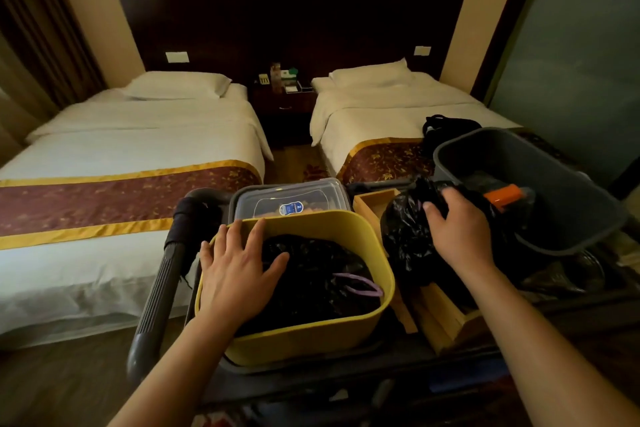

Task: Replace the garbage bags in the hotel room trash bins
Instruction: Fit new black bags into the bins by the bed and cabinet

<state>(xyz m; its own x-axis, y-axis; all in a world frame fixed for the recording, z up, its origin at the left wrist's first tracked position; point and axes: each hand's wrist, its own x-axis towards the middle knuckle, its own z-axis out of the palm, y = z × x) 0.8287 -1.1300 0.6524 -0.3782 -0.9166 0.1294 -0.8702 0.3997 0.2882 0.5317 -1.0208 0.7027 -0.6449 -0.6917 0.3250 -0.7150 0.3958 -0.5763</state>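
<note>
1. My left hand (239,263), fingers spread flat, rests on rim of rounded yellow plastic bin (346,333); black drawstring bag (311,274) inside, under it.
2. My right hand (457,229) grips crumpled black plastic garbage bag (405,243).
3. Beyond right hand: tilted grey plastic bin (588,236), looks unlined; relining likely left.

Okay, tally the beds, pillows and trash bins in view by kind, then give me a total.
Beds: 2
Pillows: 2
Bins: 2, one yellow, one grey
Total: 6

L hand (239,263) flat on bags (311,274) in yellow bin (311,340), R hand (457,218) grips black bag (405,239).
</note>
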